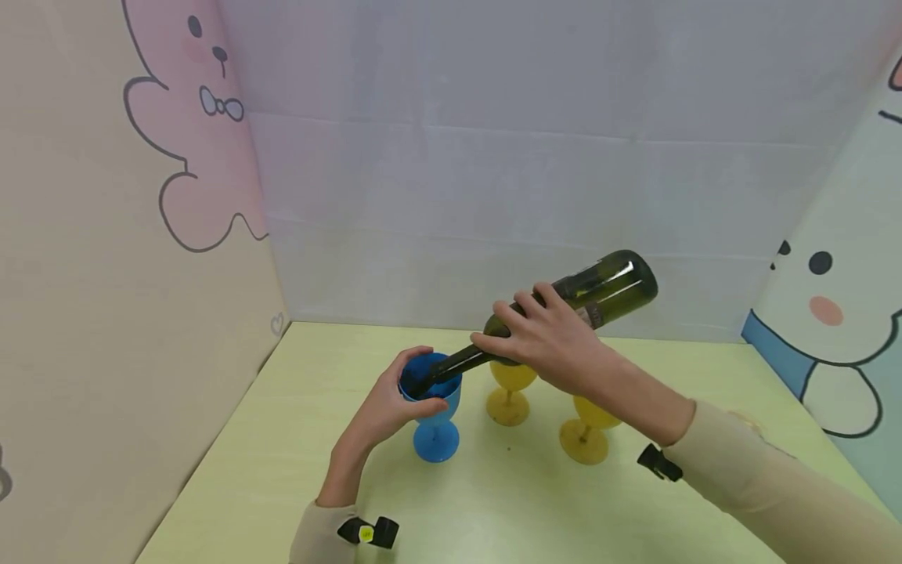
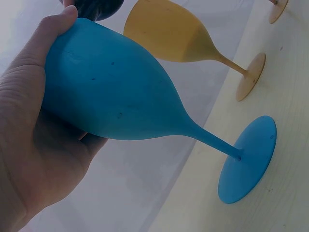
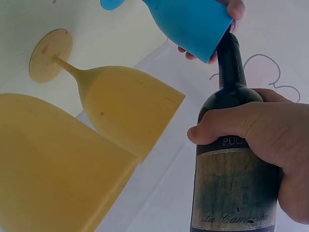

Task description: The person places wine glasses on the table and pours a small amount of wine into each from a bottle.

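Observation:
A blue goblet stands on the table, and my left hand grips its bowl near the rim, thumb on the near side and fingers behind. My right hand holds a dark green wine bottle round its shoulder. The bottle is tilted, base up to the right, with its neck pointing down to the left and its mouth inside the blue bowl. In the right wrist view the bottle's label faces the camera. Any liquid at the mouth is hidden.
Two yellow goblets stand right of the blue one: one farther back, the other below my right forearm and partly hidden by it. A pale wall closes the table's back, with cartoon-printed side walls.

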